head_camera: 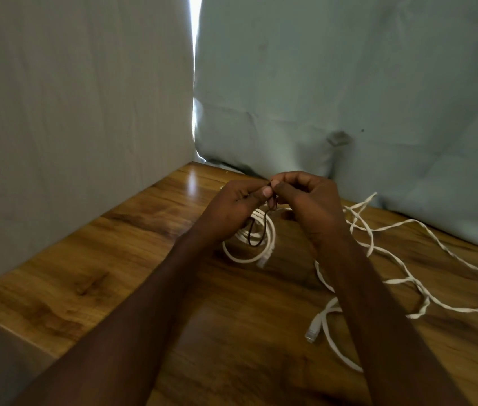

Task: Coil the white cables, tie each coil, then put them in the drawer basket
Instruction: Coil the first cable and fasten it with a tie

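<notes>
A coiled white cable (249, 244) hangs just above the wooden table (85, 273), its plug end pointing down at the lower right of the coil. A thin dark tie (257, 230) loops round the coil's strands. My left hand (236, 205) and my right hand (308, 200) meet above the coil, and both pinch the upper ends of the tie between thumb and fingers. A second white cable (425, 291) lies loose and uncoiled on the table to the right, with one clear plug (314, 328) near my right forearm.
Pale cloth sheets (349, 83) hang as walls behind and to the left of the table, meeting at a bright gap in the corner. The table's near left edge runs diagonally. No basket or drawer is in view.
</notes>
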Motion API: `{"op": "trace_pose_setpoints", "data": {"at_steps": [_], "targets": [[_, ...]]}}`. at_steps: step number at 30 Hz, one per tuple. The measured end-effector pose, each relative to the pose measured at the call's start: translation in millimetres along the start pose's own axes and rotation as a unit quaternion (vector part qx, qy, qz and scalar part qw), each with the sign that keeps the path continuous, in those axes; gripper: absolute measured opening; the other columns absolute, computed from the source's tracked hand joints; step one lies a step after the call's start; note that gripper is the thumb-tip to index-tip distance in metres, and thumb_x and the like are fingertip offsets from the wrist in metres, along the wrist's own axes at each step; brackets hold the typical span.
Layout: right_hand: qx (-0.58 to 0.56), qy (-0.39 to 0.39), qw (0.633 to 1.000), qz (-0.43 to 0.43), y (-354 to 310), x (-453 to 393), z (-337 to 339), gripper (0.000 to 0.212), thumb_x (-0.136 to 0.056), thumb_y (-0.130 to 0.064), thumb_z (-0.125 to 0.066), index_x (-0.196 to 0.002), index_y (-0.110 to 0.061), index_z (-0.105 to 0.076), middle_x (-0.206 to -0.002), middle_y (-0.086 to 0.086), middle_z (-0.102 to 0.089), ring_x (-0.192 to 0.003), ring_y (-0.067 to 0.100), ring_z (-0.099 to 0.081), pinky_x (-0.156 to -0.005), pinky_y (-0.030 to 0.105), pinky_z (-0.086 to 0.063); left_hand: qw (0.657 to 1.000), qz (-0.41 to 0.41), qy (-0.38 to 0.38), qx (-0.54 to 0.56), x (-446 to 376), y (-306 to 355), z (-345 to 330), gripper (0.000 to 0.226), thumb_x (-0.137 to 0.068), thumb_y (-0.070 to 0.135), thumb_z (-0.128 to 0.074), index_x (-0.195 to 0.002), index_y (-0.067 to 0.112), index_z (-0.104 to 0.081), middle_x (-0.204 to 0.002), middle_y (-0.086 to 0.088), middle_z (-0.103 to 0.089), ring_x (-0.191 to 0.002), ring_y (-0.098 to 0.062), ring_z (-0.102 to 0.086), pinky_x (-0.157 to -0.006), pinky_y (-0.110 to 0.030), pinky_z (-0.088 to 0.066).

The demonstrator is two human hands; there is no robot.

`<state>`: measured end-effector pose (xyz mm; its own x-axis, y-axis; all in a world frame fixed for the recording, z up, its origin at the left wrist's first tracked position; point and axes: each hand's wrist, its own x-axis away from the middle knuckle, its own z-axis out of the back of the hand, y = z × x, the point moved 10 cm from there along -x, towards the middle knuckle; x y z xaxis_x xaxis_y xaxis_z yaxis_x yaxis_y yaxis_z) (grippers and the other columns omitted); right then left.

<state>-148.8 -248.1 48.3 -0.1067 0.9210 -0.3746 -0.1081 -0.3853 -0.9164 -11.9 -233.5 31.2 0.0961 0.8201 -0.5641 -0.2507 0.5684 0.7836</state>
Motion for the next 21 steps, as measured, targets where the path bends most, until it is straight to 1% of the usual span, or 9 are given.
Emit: {"op": "trace_pose_setpoints", "data": {"at_steps": [5, 7, 10, 12, 14, 16, 18, 19, 21], "targets": [[0.063, 0.054, 0.995, 0.056, -3.1, -2.4, 9.1, 0.005, -0.088, -0.011, -0.075, -0.085, -0.013, -0.078, -0.072, -0.002, -0.074, -0.067, 0.010, -0.069, -0.061, 0.025, -0.053, 0.996, 0.069, 0.017, 0.062, 1.5, -12.2, -3.1, 0.030, -0.107, 0.030, -0.054, -0.105, 0.006, -0.072, -0.080, 0.004, -0.066, -0.071, -0.018, -0.055, -0.057, -0.025, -0.044], [0.097, 0.064, 0.991, 0.066, 2.2, -2.2, 5.9, 0.005, -0.087, -0.016, -0.075, -0.083, -0.018, -0.078, -0.076, -0.002, -0.075, -0.073, 0.014, -0.072, -0.069, 0.035, -0.058, 0.990, 0.102, 0.025, 0.097, 0.3, -18.8, -4.7, 0.028, -0.107, 0.031, -0.054, -0.103, 0.008, -0.069, -0.076, -0.002, -0.061, -0.064, -0.010, -0.056, -0.055, -0.022, -0.044], [0.097, 0.078, 0.990, 0.070, 8.4, -3.0, 2.9, 0.013, -0.085, -0.029, -0.069, -0.088, -0.019, -0.078, -0.088, 0.003, -0.075, -0.082, 0.017, -0.072, -0.079, 0.043, -0.061, 0.984, 0.116, 0.027, 0.129, -1.7, -21.8, -4.6, 0.022, -0.107, 0.026, -0.053, -0.097, 0.013, -0.067, -0.066, 0.002, -0.057, -0.051, -0.002, -0.047, -0.048, -0.017, -0.035], [0.090, 0.104, 0.988, 0.076, 6.4, -1.4, 5.6, 0.016, -0.088, -0.030, -0.067, -0.093, -0.018, -0.077, -0.094, 0.007, -0.074, -0.082, 0.015, -0.071, -0.080, 0.042, -0.061, 0.983, 0.111, 0.032, 0.145, -2.6, -21.5, -3.4, 0.023, -0.107, 0.025, -0.054, -0.099, 0.008, -0.068, -0.070, -0.006, -0.056, -0.048, -0.002, -0.043, -0.046, -0.017, -0.033], [0.061, 0.128, 0.986, 0.086, -1.1, 1.6, 11.1, 0.013, -0.094, -0.025, -0.067, -0.093, -0.016, -0.075, -0.092, 0.004, -0.073, -0.081, 0.009, -0.069, -0.078, 0.035, -0.059, 0.982, 0.117, 0.035, 0.146, -2.5, -23.0, -2.4, 0.024, -0.107, 0.024, -0.054, -0.099, 0.005, -0.067, -0.065, 0.000, -0.060, -0.045, -0.001, -0.045, -0.045, -0.017, -0.034], [-0.030, 0.147, 0.986, 0.078, -8.1, 3.3, 20.1, 0.011, -0.101, -0.018, -0.062, -0.095, -0.018, -0.071, -0.088, -0.004, -0.073, -0.084, 0.003, -0.068, -0.078, 0.024, -0.052, 0.981, 0.124, 0.037, 0.141, -2.6, -27.2, -1.5, 0.024, -0.108, 0.024, -0.054, -0.096, 0.008, -0.066, -0.061, 0.005, -0.063, -0.042, 0.000, -0.045, -0.043, -0.017, -0.034], [-0.214, 0.119, 0.969, 0.029, -6.5, -0.9, 22.6, 0.012, -0.106, -0.019, -0.054, -0.100, -0.018, -0.064, -0.090, -0.005, -0.075, -0.094, 0.009, -0.073, -0.082, 0.029, -0.049, 0.982, 0.122, 0.044, 0.135, -3.7, -31.9, 3.1, 0.026, -0.107, 0.028, -0.056, -0.094, 0.010, -0.068, -0.070, -0.010, -0.062, -0.044, -0.005, -0.043, -0.044, -0.018, -0.034], [-0.329, 0.081, 0.941, 0.007, -7.8, -2.2, 17.5, 0.012, -0.106, -0.019, -0.051, -0.100, -0.017, -0.061, -0.088, -0.004, -0.074, -0.094, 0.013, -0.074, -0.084, 0.033, -0.050, 0.983, 0.122, 0.053, 0.129, -4.0, -34.8, 7.6, 0.026, -0.106, 0.030, -0.057, -0.092, 0.011, -0.069, -0.074, -0.017, -0.060, -0.046, -0.007, -0.044, -0.045, -0.019, -0.035], [-0.512, 0.017, 0.859, -0.007, -14.3, 0.1, 9.9, 0.019, -0.106, -0.013, -0.047, -0.091, -0.016, -0.058, -0.077, -0.002, -0.068, -0.080, 0.016, -0.072, -0.085, 0.037, -0.056, 0.983, 0.121, 0.079, 0.110, -3.4, -40.3, 17.6, 0.026, -0.106, 0.027, -0.058, -0.088, 0.011, -0.068, -0.070, -0.013, -0.060, -0.046, -0.007, -0.049, -0.044, -0.019, -0.038]]}}
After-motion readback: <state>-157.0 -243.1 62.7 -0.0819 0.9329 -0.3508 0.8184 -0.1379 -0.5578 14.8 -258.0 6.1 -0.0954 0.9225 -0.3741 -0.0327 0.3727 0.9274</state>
